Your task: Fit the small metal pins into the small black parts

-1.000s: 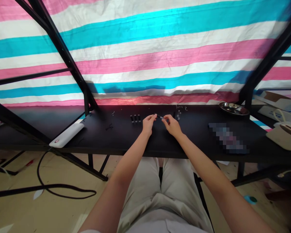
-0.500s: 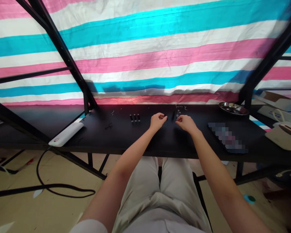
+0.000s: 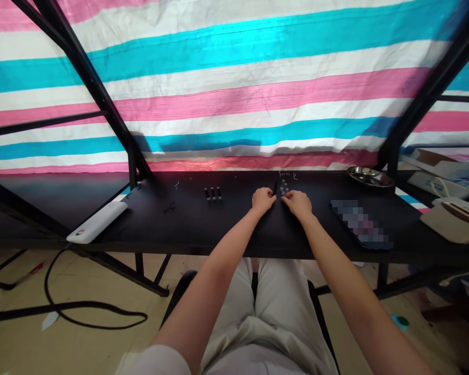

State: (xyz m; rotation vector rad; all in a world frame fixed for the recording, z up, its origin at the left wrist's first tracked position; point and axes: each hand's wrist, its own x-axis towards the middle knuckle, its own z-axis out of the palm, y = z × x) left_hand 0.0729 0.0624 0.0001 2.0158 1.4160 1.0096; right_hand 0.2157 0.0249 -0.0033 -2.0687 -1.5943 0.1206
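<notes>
The left hand [image 3: 263, 201] and right hand [image 3: 297, 203] have drawn closer together than before on the black tabletop [image 3: 234, 229], flanking a small dark part [image 3: 275, 188] and tiny clustered pieces [image 3: 283, 187]; whether either grips anything is hidden.

A makeshift workshop: a black workbench [image 3: 140, 229] before a striped tarpaulin [image 3: 234, 88].

One head-worn view looks forward and down from above the near edge of the long black surface [image 3: 148, 232], close enough to show the left hand [image 3: 263, 201] and right hand [image 3: 298, 203] just below centre, facing a striped tarpaulin [image 3: 234, 94] beyond the far edge.
</notes>
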